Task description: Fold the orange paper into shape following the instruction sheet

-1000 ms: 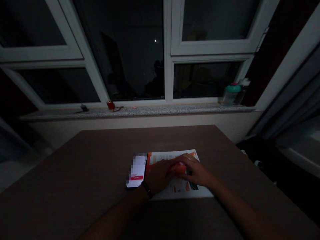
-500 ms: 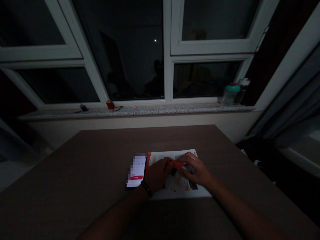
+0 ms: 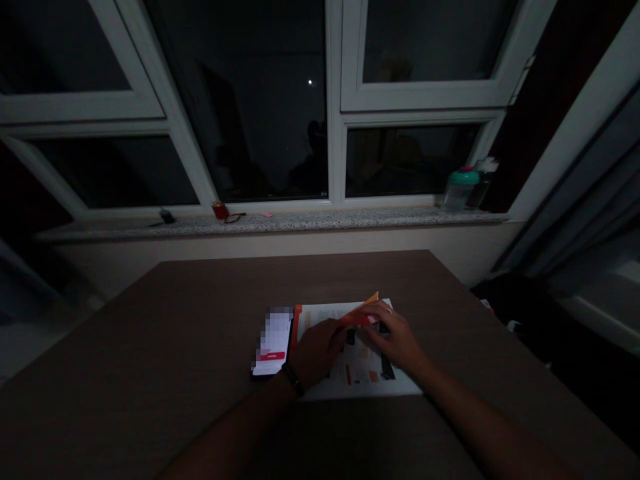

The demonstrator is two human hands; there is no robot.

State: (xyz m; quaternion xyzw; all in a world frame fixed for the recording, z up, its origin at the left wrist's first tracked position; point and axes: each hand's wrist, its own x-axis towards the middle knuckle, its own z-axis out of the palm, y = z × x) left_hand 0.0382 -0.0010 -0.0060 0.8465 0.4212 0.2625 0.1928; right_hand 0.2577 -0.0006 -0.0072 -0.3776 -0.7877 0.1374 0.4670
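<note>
On a dark wooden table lies a printed white sheet (image 3: 360,373) with orange marks and an orange strip along its left edge. Above it, a folded orange paper piece (image 3: 359,315) rises to a point at the far end. My left hand (image 3: 317,353) pinches its near side, and my right hand (image 3: 390,337) holds the other side with its fingers. A black band (image 3: 293,380) circles my left wrist. Just left of the sheet, next to my left hand, lies a smartphone (image 3: 273,341) with a lit, blurred screen.
The table (image 3: 150,373) ends short of a speckled stone windowsill (image 3: 280,223). On the sill stand a small red cup (image 3: 220,211), dark glasses (image 3: 235,217), and a clear bottle with a teal lid (image 3: 459,190). Dark window panes rise behind.
The orange paper has gone from a low bunch under my hands to a raised fold with a point at the far end. My right hand has shifted slightly toward the far edge of the sheet.
</note>
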